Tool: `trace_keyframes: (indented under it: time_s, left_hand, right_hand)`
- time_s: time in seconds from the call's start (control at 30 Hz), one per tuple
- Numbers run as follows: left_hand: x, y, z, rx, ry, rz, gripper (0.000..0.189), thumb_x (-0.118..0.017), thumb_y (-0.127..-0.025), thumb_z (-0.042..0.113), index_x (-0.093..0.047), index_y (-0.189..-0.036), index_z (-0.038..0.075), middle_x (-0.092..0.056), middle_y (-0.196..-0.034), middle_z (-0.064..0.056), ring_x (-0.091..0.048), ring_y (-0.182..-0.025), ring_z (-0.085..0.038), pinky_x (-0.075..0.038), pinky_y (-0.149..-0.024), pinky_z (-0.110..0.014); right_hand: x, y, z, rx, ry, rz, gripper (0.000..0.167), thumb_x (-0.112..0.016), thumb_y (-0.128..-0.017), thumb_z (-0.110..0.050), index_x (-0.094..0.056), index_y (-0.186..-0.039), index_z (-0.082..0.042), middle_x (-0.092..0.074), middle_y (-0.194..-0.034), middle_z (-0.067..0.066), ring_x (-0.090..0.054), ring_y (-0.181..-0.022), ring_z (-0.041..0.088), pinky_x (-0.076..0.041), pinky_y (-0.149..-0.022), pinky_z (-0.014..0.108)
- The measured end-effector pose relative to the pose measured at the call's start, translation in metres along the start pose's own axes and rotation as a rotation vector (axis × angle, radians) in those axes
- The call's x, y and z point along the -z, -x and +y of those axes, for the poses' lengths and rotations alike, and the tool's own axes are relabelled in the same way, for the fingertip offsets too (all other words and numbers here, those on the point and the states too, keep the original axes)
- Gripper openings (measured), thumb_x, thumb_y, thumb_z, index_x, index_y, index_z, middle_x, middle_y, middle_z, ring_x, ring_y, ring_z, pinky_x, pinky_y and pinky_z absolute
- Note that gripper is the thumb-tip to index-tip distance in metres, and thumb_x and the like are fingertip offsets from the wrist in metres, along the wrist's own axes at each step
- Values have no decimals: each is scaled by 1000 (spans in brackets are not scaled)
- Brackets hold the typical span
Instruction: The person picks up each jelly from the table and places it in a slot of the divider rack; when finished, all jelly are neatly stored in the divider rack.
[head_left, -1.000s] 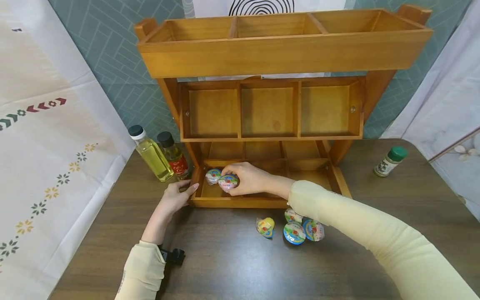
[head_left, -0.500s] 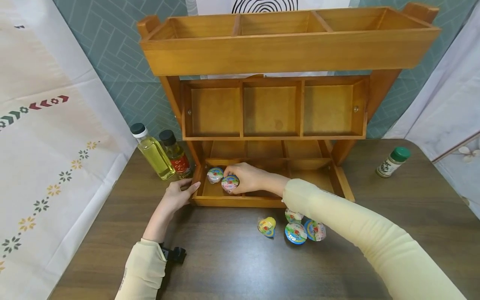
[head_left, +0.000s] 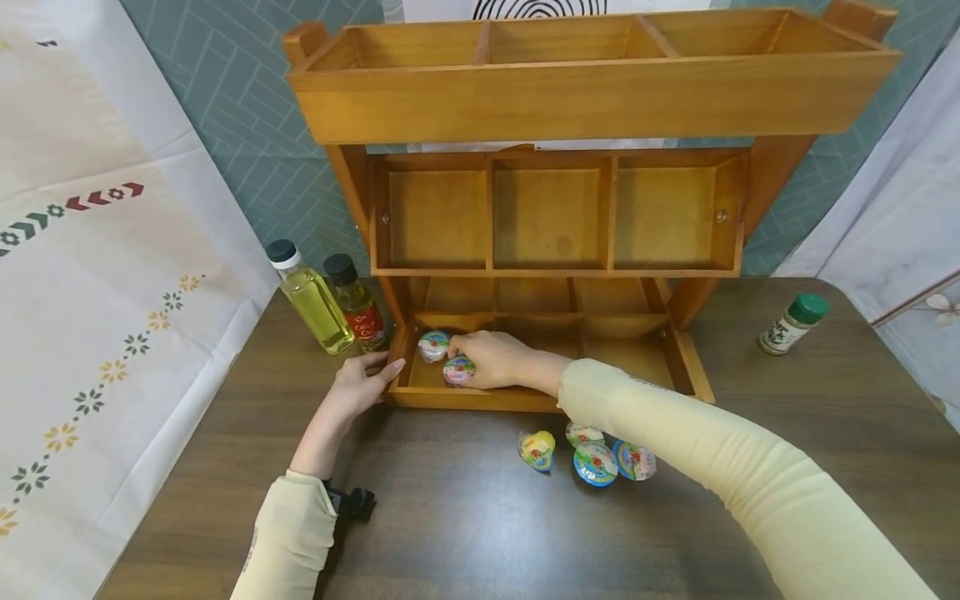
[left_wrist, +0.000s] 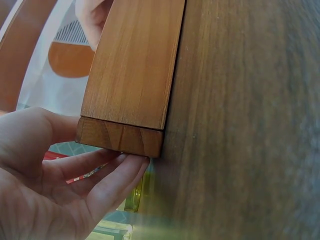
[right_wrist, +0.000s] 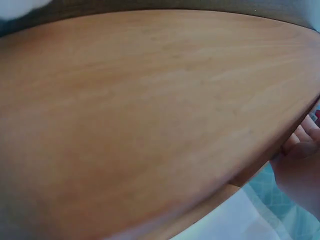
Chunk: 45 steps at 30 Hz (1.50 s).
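Observation:
My right hand (head_left: pixel 493 360) holds a small jelly cup (head_left: pixel 459 370) with a printed lid, low inside the left compartment of the wooden rack's bottom tray (head_left: pixel 480 400). Beside it in that compartment sits another jelly cup (head_left: pixel 433 346). My left hand (head_left: pixel 358 385) grips the tray's left end; the left wrist view has its thumb at the top edge and its fingers against the outer side (left_wrist: pixel 120 137). The front board (right_wrist: pixel 160 100) fills most of the right wrist view and hides the held cup there.
In front of the tray lie a yellow heart-shaped cup (head_left: pixel 537 450) and several round jelly cups (head_left: pixel 596 463). Two oil bottles (head_left: pixel 318 308) (head_left: pixel 362 312) stand left of the rack, a green-capped shaker (head_left: pixel 793 323) right. The rack's upper trays (head_left: pixel 555 273) overhang the bottom one.
My right hand has lowered the jelly cup a little further into the left compartment. The left hand keeps its place on the tray's end. The head view has shifted slightly.

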<state>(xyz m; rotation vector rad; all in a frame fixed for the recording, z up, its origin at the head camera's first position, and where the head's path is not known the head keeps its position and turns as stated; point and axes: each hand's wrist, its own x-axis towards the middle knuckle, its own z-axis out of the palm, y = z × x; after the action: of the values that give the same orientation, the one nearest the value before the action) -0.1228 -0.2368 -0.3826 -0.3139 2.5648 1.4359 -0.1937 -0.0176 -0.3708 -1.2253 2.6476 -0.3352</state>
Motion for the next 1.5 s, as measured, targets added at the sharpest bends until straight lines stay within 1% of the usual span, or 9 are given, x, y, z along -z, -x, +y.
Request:
trace_keyframes:
  time_s: [0.13, 0.27, 0.37, 0.63, 0.9, 1.1, 1.23, 1.33, 1.5]
  left_hand:
    - [0, 0, 1, 4, 1, -2, 56, -54, -95, 33, -43, -137, -4, -48, -132, -27, -58, -105, -29, -55, -79, -35]
    - [0, 1, 1, 12, 29, -12, 56, -53, -95, 33, -42, -137, -3, -49, -132, -27, -57, -106, -30, -54, -80, -36]
    - [0, 1, 1, 16, 49, -20, 57, -53, -95, 33, -42, -137, -3, -49, -131, -27, -57, -106, -29, -54, -81, -36]
    - [0, 1, 3, 15, 58, -23, 57, -54, -95, 33, -41, -138, -4, -48, -132, -27, -57, -106, -28, -54, -82, -37]
    - [1, 2, 3, 28, 39, -18, 59, -54, -95, 35, -41, -138, -3, -44, -136, -26, -56, -106, -27, -54, -82, -37]
    - [0, 2, 2, 28, 51, -23, 59, -54, -95, 34, -41, -138, -4, -46, -134, -27, -56, -106, -27, -53, -84, -39]
    - [-2, 1, 2, 31, 55, -28, 60, -54, -95, 35, -40, -139, -3, -45, -134, -27, -56, -108, -30, -53, -84, -40]
    - [-3, 1, 1, 32, 54, -32, 61, -55, -94, 36, -40, -139, -3, -44, -136, -27, -56, -109, -31, -53, -83, -39]
    - [-2, 2, -1, 17, 36, -18, 60, -56, -94, 35, -41, -138, -4, -43, -137, -26, -56, -108, -31, -54, -81, -40]
  right_hand:
    - [3, 0, -1, 5, 9, -48, 38, -69, -84, -25, -56, -119, -16, -63, -116, 3, -61, -98, 17, -52, -80, 30]
    - [9, 0, -2, 26, 19, -107, 44, -70, -83, -20, -53, -124, -15, -58, -126, 2, -59, -104, 18, -50, -84, 29]
    - [14, 2, -1, 29, 24, -134, 46, -71, -83, -21, -53, -124, -15, -57, -126, 1, -58, -105, 17, -50, -84, 28]
    - [26, 17, 3, 98, -31, -112, 41, -69, -85, -23, -56, -122, -10, -59, -118, 5, -57, -106, 20, -47, -91, 32]
    - [33, 42, 6, 138, -107, -110, 32, -59, -93, -24, -57, -122, -11, -56, -120, 5, -52, -113, 22, -44, -96, 35]
    - [33, 67, 7, 205, -157, -53, 32, -58, -93, -24, -58, -122, -11, -58, -119, 2, -54, -111, 19, -44, -96, 33]
    - [29, 88, 6, 262, -171, 34, 30, -58, -93, -24, -59, -120, -12, -58, -119, -2, -53, -114, 15, -43, -99, 32]
    - [26, 108, 5, 278, -145, 89, 28, -59, -93, -27, -60, -118, -15, -58, -119, -6, -52, -115, 13, -42, -100, 33]
    - [17, 138, 3, 275, -96, 113, 29, -59, -93, -29, -59, -120, -19, -58, -120, -8, -52, -115, 11, -42, -99, 35]
